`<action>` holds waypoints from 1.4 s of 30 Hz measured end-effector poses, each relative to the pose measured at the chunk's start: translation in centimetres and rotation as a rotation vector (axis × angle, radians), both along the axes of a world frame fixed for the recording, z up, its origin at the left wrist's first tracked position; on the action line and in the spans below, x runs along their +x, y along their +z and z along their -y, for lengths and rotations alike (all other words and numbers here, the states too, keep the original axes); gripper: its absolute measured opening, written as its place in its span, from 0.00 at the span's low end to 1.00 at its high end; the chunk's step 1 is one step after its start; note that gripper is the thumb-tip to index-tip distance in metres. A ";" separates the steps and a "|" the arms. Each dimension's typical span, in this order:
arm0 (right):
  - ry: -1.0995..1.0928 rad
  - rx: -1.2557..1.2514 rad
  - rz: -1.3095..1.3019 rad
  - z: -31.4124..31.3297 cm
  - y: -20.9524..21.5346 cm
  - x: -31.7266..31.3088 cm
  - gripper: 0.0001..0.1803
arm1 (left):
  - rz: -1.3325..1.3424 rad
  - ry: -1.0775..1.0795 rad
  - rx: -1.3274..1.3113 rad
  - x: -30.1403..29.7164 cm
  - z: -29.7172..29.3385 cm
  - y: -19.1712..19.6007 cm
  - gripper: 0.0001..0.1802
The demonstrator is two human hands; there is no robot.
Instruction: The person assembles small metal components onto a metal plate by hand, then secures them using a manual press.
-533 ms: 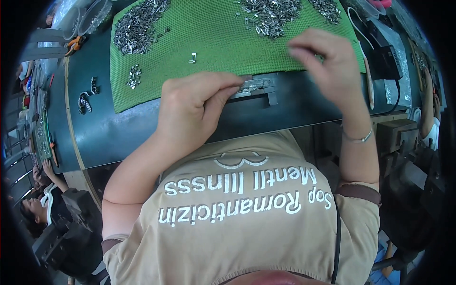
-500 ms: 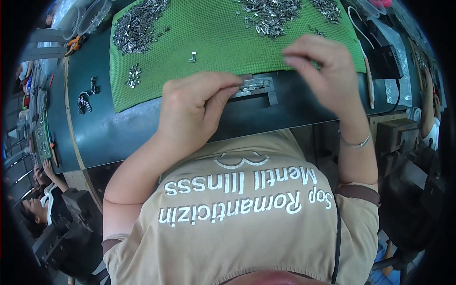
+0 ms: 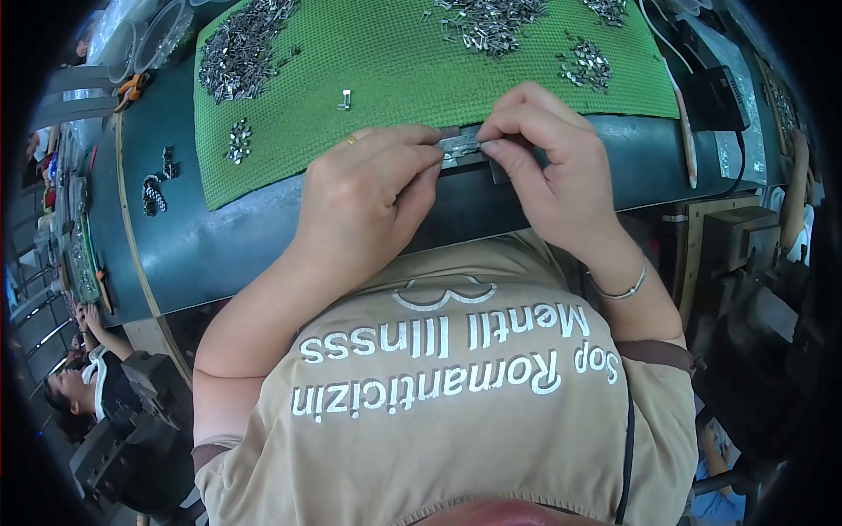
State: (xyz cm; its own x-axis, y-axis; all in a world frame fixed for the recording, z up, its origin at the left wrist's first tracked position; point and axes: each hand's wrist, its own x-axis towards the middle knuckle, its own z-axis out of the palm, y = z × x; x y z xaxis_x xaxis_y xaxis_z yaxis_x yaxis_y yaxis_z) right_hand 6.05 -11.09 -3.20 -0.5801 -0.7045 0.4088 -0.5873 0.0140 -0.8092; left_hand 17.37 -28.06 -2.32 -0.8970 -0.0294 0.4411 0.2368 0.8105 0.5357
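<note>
A small metal jig (image 3: 461, 149) lies at the mat's near edge, with small shiny metal pieces along it. My left hand (image 3: 364, 188) has thumb and forefinger closed on its left end, covering that end. My right hand (image 3: 561, 171) pinches at the jig's right part; whatever is between those fingertips is too small to make out. Beyond my left hand, one loose metal clip (image 3: 345, 99) sits on the green textured mat (image 3: 377, 61). Past my right hand is a small heap of shiny metal pieces (image 3: 586, 66).
Large heaps of small metal parts (image 3: 246, 53) (image 3: 491, 22) cover the mat's far side. A small cluster (image 3: 238, 142) lies at its left. A chain (image 3: 155, 188) rests on the dark table (image 3: 254, 254). A black box with a cable (image 3: 715, 105) stands right. Co-workers sit at both sides.
My right hand has come left and down from above the mat onto the jig, its fingertips closing there. My left hand stays at the jig's left end. The right heap is now uncovered.
</note>
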 end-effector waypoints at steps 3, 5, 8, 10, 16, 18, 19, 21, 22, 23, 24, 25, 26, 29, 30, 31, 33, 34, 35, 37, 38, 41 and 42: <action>-0.035 -0.030 0.201 0.3 -0.5 0.9 0.05 | -0.022 0.001 -0.041 0.1 0.0 -0.2 0.07; -0.044 -0.039 0.342 0.6 -0.7 1.3 0.04 | -0.024 0.027 -0.037 0.4 0.0 -0.4 0.07; -0.075 -0.027 0.298 0.9 -1.0 1.5 0.04 | -0.045 0.044 -0.089 0.4 -0.4 -0.5 0.08; -0.096 -0.025 0.109 0.9 -1.3 1.4 0.04 | -0.123 0.029 -0.254 0.3 -0.8 -0.2 0.07; -0.047 0.024 0.003 0.0 -1.4 1.2 0.05 | 0.019 0.032 0.001 0.8 0.3 -0.4 0.07; -0.071 -0.002 0.016 0.3 -1.2 1.2 0.06 | 0.069 0.045 0.035 0.6 0.3 0.0 0.07; -0.095 -0.029 0.028 0.3 -1.0 1.2 0.08 | 0.119 0.057 0.069 0.6 0.3 0.1 0.07; -0.147 -0.027 -0.047 0.3 -0.9 0.4 0.07 | 0.111 0.064 0.101 0.5 0.4 0.0 0.07; -0.199 -0.027 -0.122 0.3 -1.0 -0.2 0.07 | 0.102 0.072 0.133 0.5 0.5 0.0 0.07; -0.200 -0.026 -0.122 0.2 -1.2 -1.0 0.07 | 0.102 0.071 0.133 0.5 0.5 0.2 0.07; -0.236 0.018 -0.302 0.0 -1.6 -1.9 0.06 | 0.080 0.081 0.110 0.6 0.5 0.5 0.07; -0.271 0.063 -0.482 -0.1 -1.8 -2.7 0.05 | 0.057 0.092 0.087 0.6 0.5 0.6 0.07; -0.275 0.113 -0.587 -0.3 -2.0 -3.3 0.04 | 0.057 0.089 0.089 0.6 0.5 0.6 0.07; -0.249 0.250 -0.537 -0.6 -2.3 -3.0 0.05 | 0.062 0.062 -0.059 0.9 0.5 0.6 0.08; -0.249 0.250 -0.538 -0.7 -2.4 -2.9 0.05 | 0.025 0.054 -0.084 1.0 0.3 0.4 0.08; -0.263 0.248 -0.532 -0.8 -2.4 -2.7 0.04 | -0.011 0.046 -0.109 1.0 0.1 0.3 0.08; -0.277 0.245 -0.526 -0.8 -2.4 -2.7 0.04 | -0.024 0.044 -0.102 0.8 -0.1 0.1 0.08; -0.295 0.242 -0.528 -0.8 -2.3 -2.7 0.04 | -0.036 0.041 -0.096 0.7 -0.2 0.0 0.08; -0.314 0.238 -0.529 -0.9 -2.3 -2.7 0.04 | -0.036 0.042 -0.096 0.7 -0.3 0.1 0.08; -0.293 0.234 -0.506 -0.9 -2.3 -3.0 0.04 | 0.028 0.058 -0.010 0.7 -0.5 0.2 0.07; -0.271 0.230 -0.482 -0.9 -2.3 -3.0 0.04 | 0.028 0.058 -0.011 0.7 -0.4 0.3 0.07; -0.236 0.128 -0.300 -0.9 -1.5 -2.3 0.04 | -0.007 0.135 -0.103 0.4 0.3 0.9 0.08; -0.236 0.129 -0.298 -0.8 -1.1 -1.8 0.04 | -0.001 0.147 -0.246 0.2 0.8 1.3 0.07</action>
State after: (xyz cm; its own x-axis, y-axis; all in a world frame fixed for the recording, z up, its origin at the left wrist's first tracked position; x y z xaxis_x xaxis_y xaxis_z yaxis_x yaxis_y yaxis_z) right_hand 4.24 -10.30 -4.28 -0.6014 -0.6223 0.5010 -0.7648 0.2669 -0.5864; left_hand 17.53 -28.88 -1.00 -0.8905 -0.0514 0.4520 0.1073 0.9418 0.3185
